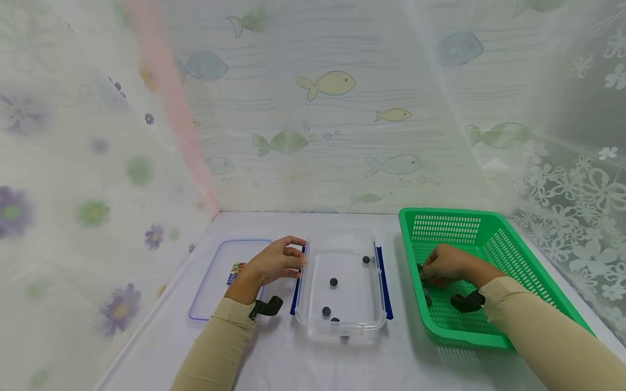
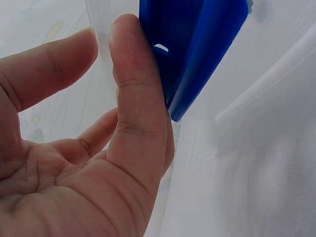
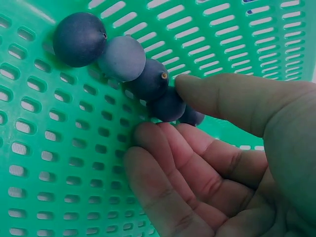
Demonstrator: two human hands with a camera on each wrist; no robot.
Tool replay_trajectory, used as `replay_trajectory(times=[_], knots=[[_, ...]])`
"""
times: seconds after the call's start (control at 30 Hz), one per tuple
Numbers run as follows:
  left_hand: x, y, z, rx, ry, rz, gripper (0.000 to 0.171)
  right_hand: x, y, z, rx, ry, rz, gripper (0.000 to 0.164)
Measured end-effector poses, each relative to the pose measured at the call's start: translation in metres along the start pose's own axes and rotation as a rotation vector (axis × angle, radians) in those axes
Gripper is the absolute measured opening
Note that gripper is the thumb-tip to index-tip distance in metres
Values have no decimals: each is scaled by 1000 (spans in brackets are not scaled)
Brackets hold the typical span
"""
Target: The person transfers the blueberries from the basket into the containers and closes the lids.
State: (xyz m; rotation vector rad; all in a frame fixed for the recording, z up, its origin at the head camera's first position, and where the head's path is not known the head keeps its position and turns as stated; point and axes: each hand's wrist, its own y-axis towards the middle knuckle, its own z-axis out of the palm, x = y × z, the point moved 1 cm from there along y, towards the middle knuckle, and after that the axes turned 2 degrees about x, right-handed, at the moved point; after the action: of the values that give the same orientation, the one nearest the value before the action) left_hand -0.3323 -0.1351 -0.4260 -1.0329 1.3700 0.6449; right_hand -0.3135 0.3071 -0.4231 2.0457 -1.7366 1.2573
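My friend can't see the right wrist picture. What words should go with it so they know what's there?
A person's right hand is inside a green basket with little slots, its thumb and fingertips at a row of round, dark blue-purple balls. At least five balls show.

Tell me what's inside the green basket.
At least five dark round fruits in a row, the right hand at one end. Anything beneath that hand or the beige sleeve is covered.
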Motion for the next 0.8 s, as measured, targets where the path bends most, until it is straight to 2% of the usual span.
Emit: replay_trajectory(times=[0.27,0.43,0.6,0.8], knots=[[2,0,-1,3,-14,-2,64,0,0,2,-10,11,6,17],[2,-1,-1,2,-15,0,64,0,0,1,-11,23,3,23],[1,-1,-1,9,-22,0,66,1,-5,-8,-29,17,2,20],[0,-2,0,9,-19,-1,66,4,-12,-23,-35,87,-21,37]])
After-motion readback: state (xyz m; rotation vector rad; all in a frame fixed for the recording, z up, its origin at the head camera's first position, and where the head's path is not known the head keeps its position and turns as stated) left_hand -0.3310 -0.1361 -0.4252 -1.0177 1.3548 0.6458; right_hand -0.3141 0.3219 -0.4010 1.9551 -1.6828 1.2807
